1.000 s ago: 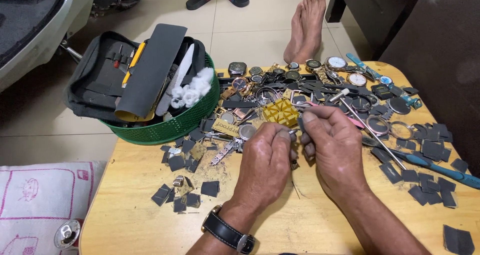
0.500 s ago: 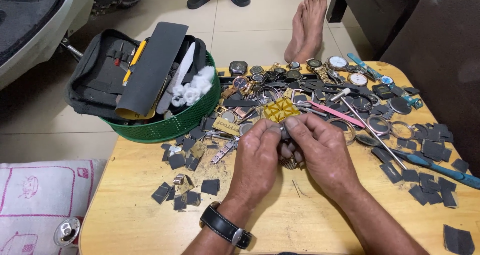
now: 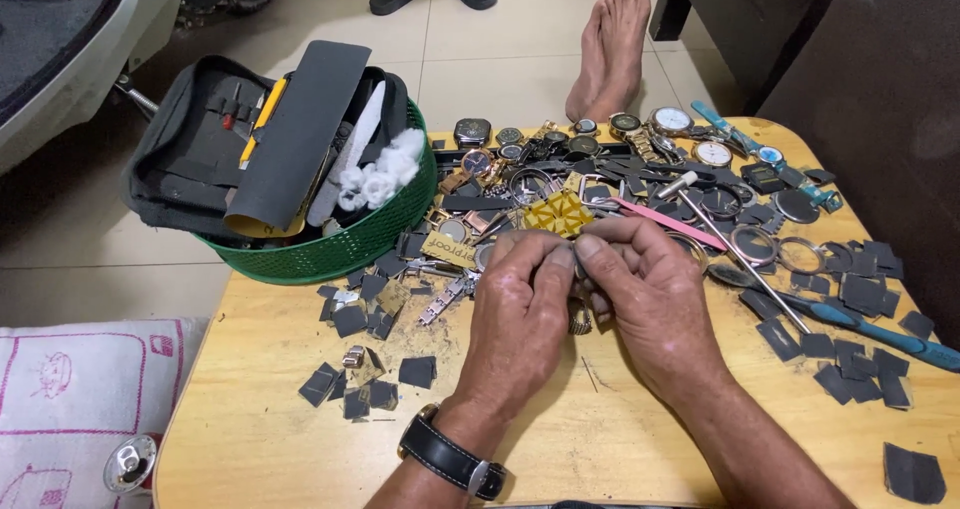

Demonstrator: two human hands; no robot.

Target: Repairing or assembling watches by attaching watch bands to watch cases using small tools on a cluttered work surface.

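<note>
My left hand (image 3: 520, 319), with a black-strapped wristwatch at the wrist, and my right hand (image 3: 650, 299) meet fingertip to fingertip over the wooden table (image 3: 600, 439). Together they pinch a small metal watch-band piece (image 3: 579, 321), which hangs below the thumbs and is mostly hidden by the fingers. Just beyond the fingertips lie a yellow patterned piece (image 3: 560, 212) and pink tweezers (image 3: 665, 221).
A green basket (image 3: 330, 254) holding a black tool case (image 3: 200, 159) stands at the table's back left. Several watches (image 3: 600, 149) and rings cover the back. Dark grey cut squares (image 3: 360, 369) lie scattered left and right. A blue-handled tool (image 3: 880, 334) lies at right. A bare foot (image 3: 615, 39) rests beyond the table.
Both hands have drawn closer together and shifted slightly left. The fingertips now close tighter around the small metal piece.
</note>
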